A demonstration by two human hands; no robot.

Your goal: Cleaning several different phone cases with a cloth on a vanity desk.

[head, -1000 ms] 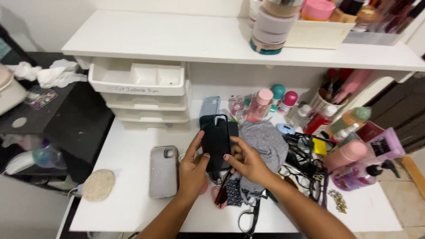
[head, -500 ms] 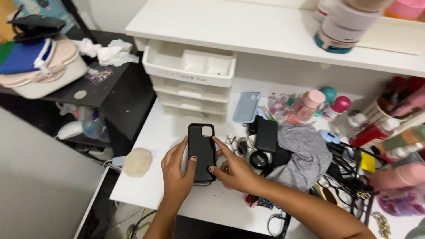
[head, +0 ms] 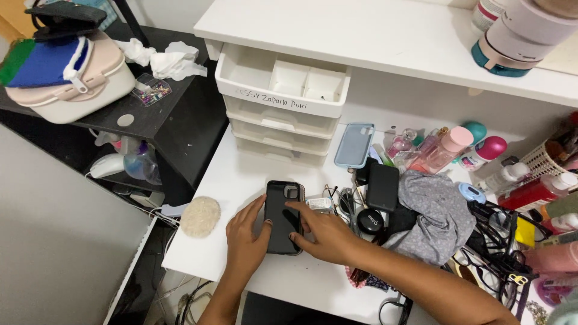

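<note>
White table (head: 241, 174), centre frame: black phone case (head: 283, 218) lying flat, left hand (head: 248, 238) and right hand (head: 319, 233) spread open, fingertips pressing it. Behind: white drawer unit (head: 280, 111). Right: cosmetics clutter. Upper left: black side shelf (head: 174, 102).

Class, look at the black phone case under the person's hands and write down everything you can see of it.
The black phone case is a flat, rounded-corner rectangle with a matte, rubbery look and a square camera cut-out at its top right corner. It lies flat on the white desk, long side pointing away from the person, apparently stacked on a grey case whose edge shows around it. The left hand presses its left edge; the right hand has fingers on its face.
</note>
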